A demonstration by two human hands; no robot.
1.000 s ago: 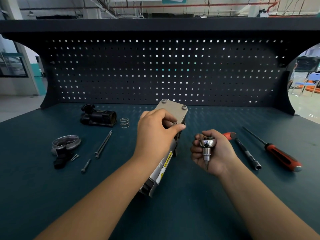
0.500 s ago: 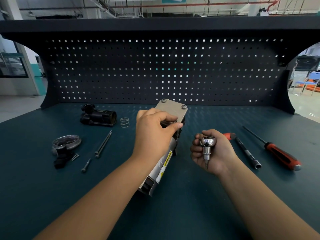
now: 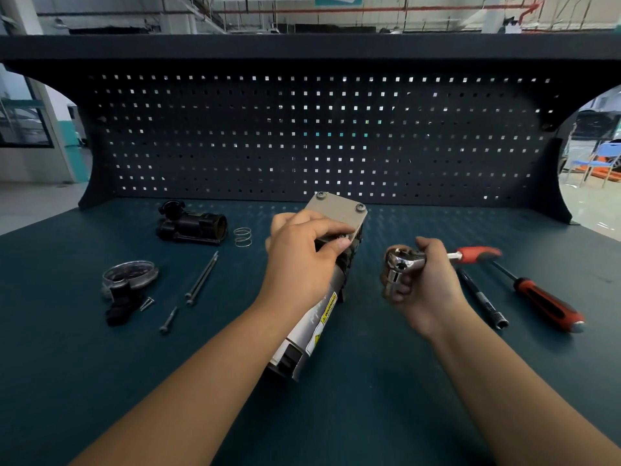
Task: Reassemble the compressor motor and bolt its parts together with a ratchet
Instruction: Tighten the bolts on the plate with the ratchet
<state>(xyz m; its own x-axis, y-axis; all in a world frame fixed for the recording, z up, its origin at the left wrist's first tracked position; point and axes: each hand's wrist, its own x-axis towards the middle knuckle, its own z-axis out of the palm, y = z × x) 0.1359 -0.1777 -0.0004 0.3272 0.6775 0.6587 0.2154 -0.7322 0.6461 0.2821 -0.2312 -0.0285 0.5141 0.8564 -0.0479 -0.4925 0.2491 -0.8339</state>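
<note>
On workbench (image 3: 336, 415), left hand (image 3: 299, 260) covers motor (image 3: 316, 317); ratchet (image 3: 401, 264) blurred in right hand (image 3: 426, 290).

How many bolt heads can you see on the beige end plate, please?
2: a bolt head at the far-left corner, another at the far-right; the left hand may hide more.

One head-worn wide-angle view looks forward and down, close over the workbench (image 3: 100, 381), facing the pegboard (image 3: 302, 136)

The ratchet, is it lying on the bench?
No, the right hand grips the ratchet by its head, while the left hand holds the motor.
</note>
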